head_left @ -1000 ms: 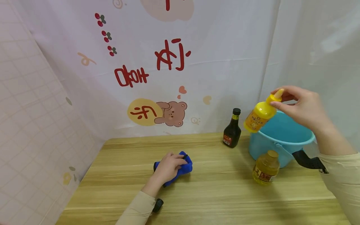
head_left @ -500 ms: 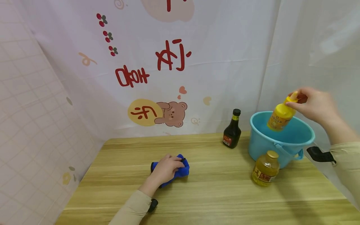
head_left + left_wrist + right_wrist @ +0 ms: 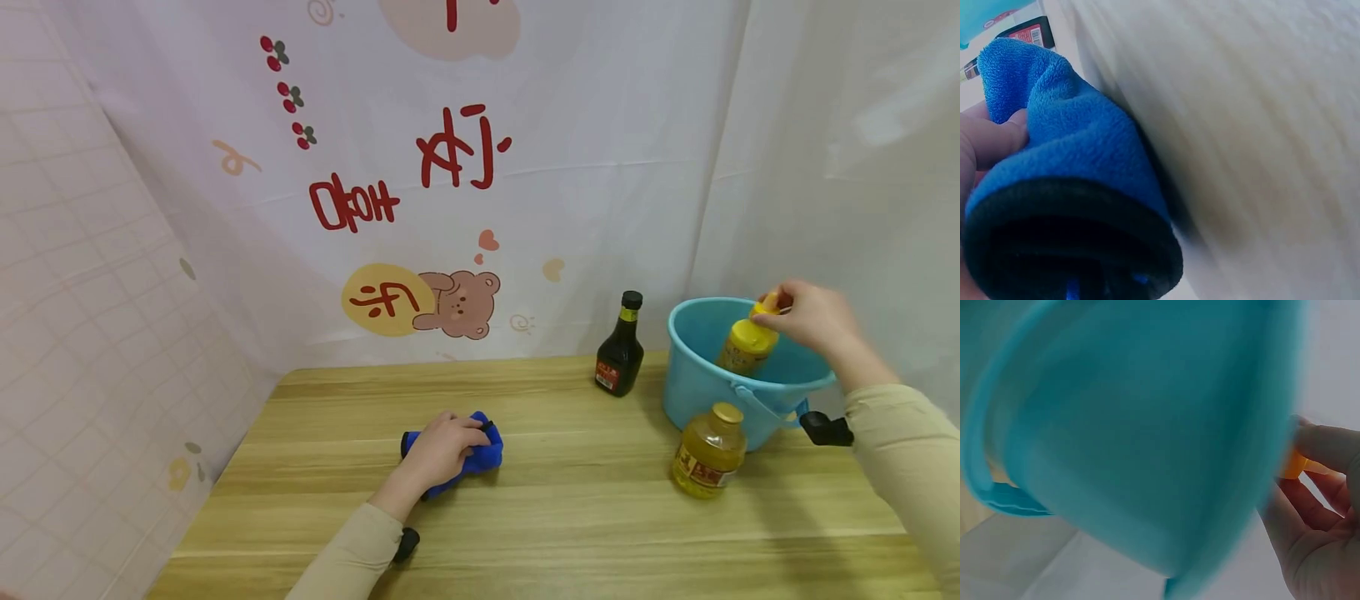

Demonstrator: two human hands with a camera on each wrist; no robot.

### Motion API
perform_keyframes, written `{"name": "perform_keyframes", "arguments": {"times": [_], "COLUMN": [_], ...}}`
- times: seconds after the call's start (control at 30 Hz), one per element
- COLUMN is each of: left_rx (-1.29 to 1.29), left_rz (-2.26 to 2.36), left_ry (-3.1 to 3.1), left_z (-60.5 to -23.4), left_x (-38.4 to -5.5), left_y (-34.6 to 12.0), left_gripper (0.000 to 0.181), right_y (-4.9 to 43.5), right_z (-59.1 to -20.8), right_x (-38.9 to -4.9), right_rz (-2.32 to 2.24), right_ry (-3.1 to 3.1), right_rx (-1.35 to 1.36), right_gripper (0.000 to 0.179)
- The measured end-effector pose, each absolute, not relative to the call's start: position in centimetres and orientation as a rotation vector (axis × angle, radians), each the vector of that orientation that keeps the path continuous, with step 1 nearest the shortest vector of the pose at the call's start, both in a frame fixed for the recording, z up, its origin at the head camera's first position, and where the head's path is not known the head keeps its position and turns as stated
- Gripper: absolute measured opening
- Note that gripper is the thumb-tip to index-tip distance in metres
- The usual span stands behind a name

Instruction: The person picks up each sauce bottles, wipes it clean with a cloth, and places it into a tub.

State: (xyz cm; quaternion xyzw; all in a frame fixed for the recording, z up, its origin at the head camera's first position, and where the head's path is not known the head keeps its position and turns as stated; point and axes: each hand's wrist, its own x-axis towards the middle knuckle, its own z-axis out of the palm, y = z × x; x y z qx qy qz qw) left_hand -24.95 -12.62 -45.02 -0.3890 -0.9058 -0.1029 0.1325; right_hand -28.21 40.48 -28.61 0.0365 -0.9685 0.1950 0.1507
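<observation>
In the head view my right hand (image 3: 813,317) pinches the cap of a yellow squeeze bottle (image 3: 747,346), whose body hangs tilted inside the light blue bucket (image 3: 697,392). The bucket's wall hides most of that bottle in the right wrist view, where only its orange-yellow cap (image 3: 1294,464) shows between thumb and fingers. My left hand (image 3: 438,450) grips a folded blue cloth (image 3: 487,454) on the wooden table. Close up in the left wrist view, the cloth (image 3: 1085,137) has a dark edging, and the thumb presses into its fold.
An oil bottle (image 3: 708,454) with a yellow cap stands just in front of the bucket. Left of the bucket is a dark sauce bottle (image 3: 619,350) with a black cap. A printed white curtain (image 3: 600,125) hangs behind the wooden table (image 3: 570,517).
My right hand has carried the yellow squeeze bottle rightward over the bucket's rim, then down into it. The left hand and cloth have shifted slightly left and toward me.
</observation>
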Motion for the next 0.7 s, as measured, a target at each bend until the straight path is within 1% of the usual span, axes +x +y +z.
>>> {"name": "perform_keyframes", "arguments": {"times": [0.4, 0.7], "left_rx": [-1.125, -1.116], "left_rz": [-0.337, -0.337], "left_ry": [-2.629, -2.655], "left_z": [-45.1, -45.2], "left_x": [-25.0, -25.0], "left_y": [-12.6, -12.7], "left_gripper": [0.029, 0.028], "right_y": [42.2, 42.8], "right_z": [-31.0, -32.0], "right_x": [-28.7, -29.3], "right_rz": [0.554, 0.542], "right_ry": [-2.823, -2.884], "right_rx": [0.07, 0.063], "right_gripper": [0.029, 0.033]}}
